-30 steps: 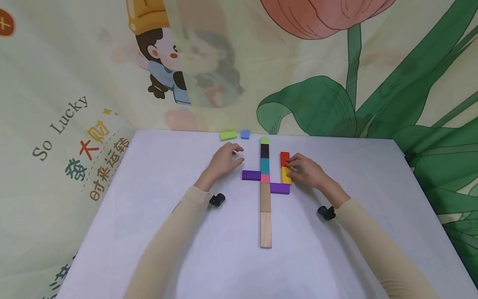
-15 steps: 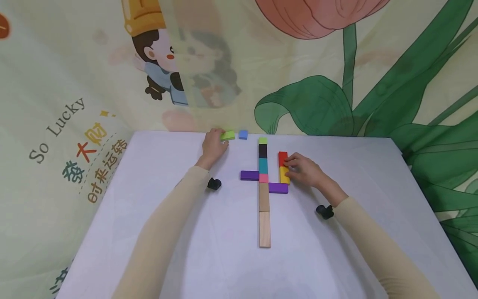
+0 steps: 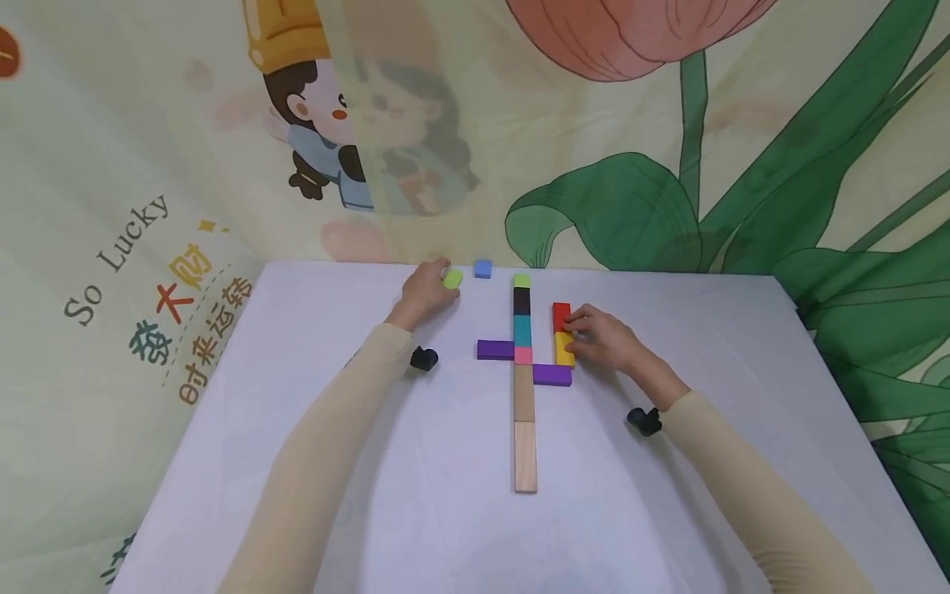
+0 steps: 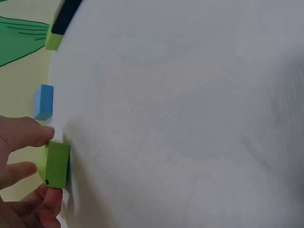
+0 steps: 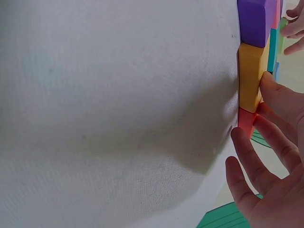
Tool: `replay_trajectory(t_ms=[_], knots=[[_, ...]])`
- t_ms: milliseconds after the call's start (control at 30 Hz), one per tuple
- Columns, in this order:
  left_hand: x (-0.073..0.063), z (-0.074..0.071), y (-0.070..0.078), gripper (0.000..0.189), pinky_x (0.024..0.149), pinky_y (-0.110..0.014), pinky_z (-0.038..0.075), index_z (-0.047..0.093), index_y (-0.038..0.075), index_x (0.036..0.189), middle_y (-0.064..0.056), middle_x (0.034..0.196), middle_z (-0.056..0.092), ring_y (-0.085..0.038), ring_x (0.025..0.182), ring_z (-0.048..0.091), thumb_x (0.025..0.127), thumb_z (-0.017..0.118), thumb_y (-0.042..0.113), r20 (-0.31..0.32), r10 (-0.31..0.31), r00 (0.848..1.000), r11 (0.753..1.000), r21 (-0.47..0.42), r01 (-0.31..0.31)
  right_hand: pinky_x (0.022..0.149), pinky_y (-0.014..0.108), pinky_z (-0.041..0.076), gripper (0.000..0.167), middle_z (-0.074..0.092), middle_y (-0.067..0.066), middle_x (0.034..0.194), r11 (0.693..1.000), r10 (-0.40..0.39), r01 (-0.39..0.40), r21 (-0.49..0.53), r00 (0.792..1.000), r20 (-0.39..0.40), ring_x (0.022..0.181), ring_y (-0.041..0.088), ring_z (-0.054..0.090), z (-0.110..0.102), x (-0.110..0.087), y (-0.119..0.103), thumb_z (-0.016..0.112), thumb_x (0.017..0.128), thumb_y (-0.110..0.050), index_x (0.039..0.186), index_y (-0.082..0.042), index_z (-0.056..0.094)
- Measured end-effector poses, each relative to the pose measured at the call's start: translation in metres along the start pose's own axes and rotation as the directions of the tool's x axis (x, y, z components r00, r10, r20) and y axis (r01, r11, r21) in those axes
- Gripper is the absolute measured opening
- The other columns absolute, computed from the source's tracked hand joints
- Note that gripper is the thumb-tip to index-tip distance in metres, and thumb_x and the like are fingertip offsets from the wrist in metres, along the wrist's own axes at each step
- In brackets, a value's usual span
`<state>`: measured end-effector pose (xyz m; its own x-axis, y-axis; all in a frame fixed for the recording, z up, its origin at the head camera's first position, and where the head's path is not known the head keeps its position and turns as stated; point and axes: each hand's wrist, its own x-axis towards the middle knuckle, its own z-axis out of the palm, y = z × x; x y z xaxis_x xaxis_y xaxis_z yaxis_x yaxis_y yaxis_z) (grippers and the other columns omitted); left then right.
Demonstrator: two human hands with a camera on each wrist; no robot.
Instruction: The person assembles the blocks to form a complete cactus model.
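Note:
At the table's far edge my left hand (image 3: 425,293) pinches a lime green block (image 4: 57,164) by its two ends, thumb on one end and fingers on the other. The block is tilted. My right hand (image 3: 607,340) touches the yellow block (image 5: 251,78) with its thumb and has fingertips against the red block (image 5: 246,121); its other fingers are spread loosely. Red and yellow stand end to end, meeting a purple block (image 3: 552,375). That purple block joins a central column with a pink block (image 3: 523,355), a teal block (image 3: 523,331) and a black block (image 3: 522,301).
A blue block (image 3: 483,269) lies at the far edge, right of my left hand. Another purple block (image 3: 495,350) sticks out left of the column. Two wooden blocks form its near end, the nearest a pale plank (image 3: 525,458). A printed cloth (image 3: 594,107) hangs behind the white table.
My left hand has moved back and left to the lime green block, taken hold of it and turned it slightly. The right hand stays at the red and yellow blocks.

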<state>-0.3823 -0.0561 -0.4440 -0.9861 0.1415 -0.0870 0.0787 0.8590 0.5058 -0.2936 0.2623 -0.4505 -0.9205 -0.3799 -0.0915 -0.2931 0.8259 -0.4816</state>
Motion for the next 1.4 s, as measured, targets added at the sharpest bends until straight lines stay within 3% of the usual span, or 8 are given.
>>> replay_trajectory(t_ms=[100, 300, 533, 800, 1400], knots=[[-0.001, -0.002, 0.001, 0.06, 0.094, -0.043, 0.046, 0.051, 0.005, 0.138, -0.017, 0.133, 0.058, -0.029, 0.113, 0.055, 0.083, 0.067, 0.022, 0.034, 0.001, 0.999, 1.0, 0.012, -0.001, 0.104, 0.05, 0.046, 0.04, 0.057, 0.015, 0.127, 1.0, 0.005, -0.005, 0.005, 1.0, 0.004, 0.124, 0.035, 0.051, 0.002, 0.0, 0.0, 0.074, 0.085, -0.015, 0.122, -0.001, 0.066], [-0.011, -0.004, 0.006, 0.053, 0.08, -0.036, 0.044, 0.054, 0.004, 0.126, -0.013, 0.11, 0.064, -0.025, 0.093, 0.054, 0.081, 0.068, 0.029, 0.051, -0.013, 0.999, 1.0, -0.002, 0.013, 0.104, 0.05, 0.046, 0.04, 0.056, 0.015, 0.128, 1.0, 0.008, -0.008, 0.003, 1.0, -0.002, 0.125, 0.035, 0.05, 0.004, 0.001, 0.0, 0.073, 0.086, -0.016, 0.122, -0.001, 0.066], [-0.033, -0.001, 0.03, 0.048, 0.077, -0.033, 0.042, 0.054, 0.007, 0.12, -0.011, 0.102, 0.063, -0.024, 0.089, 0.052, 0.08, 0.071, 0.028, 0.092, 0.022, 0.996, 0.999, -0.026, -0.02, 0.103, 0.051, 0.047, 0.039, 0.057, 0.016, 0.127, 1.0, 0.01, -0.01, 0.007, 1.0, -0.009, 0.124, 0.036, 0.051, 0.0, -0.004, -0.001, 0.073, 0.086, -0.014, 0.121, 0.0, 0.066], [-0.052, 0.014, 0.049, 0.046, 0.066, -0.027, 0.04, 0.057, 0.006, 0.115, -0.008, 0.091, 0.064, -0.021, 0.08, 0.053, 0.078, 0.074, 0.027, 0.124, 0.061, 0.99, 0.998, -0.006, -0.061, 0.103, 0.051, 0.046, 0.04, 0.057, 0.016, 0.127, 0.999, 0.027, -0.027, 0.025, 1.0, -0.003, 0.124, 0.035, 0.05, 0.002, -0.007, -0.002, 0.073, 0.085, -0.015, 0.122, -0.001, 0.066], [-0.06, 0.025, 0.055, 0.039, 0.064, -0.027, 0.039, 0.056, 0.007, 0.105, -0.009, 0.091, 0.064, -0.021, 0.08, 0.054, 0.077, 0.075, 0.025, 0.132, 0.037, 0.991, 0.999, 0.007, -0.039, 0.105, 0.051, 0.045, 0.039, 0.057, 0.015, 0.128, 0.999, 0.019, -0.018, 0.042, 1.0, -0.009, 0.125, 0.035, 0.05, 0.005, -0.009, -0.002, 0.073, 0.086, -0.015, 0.122, -0.001, 0.066]])
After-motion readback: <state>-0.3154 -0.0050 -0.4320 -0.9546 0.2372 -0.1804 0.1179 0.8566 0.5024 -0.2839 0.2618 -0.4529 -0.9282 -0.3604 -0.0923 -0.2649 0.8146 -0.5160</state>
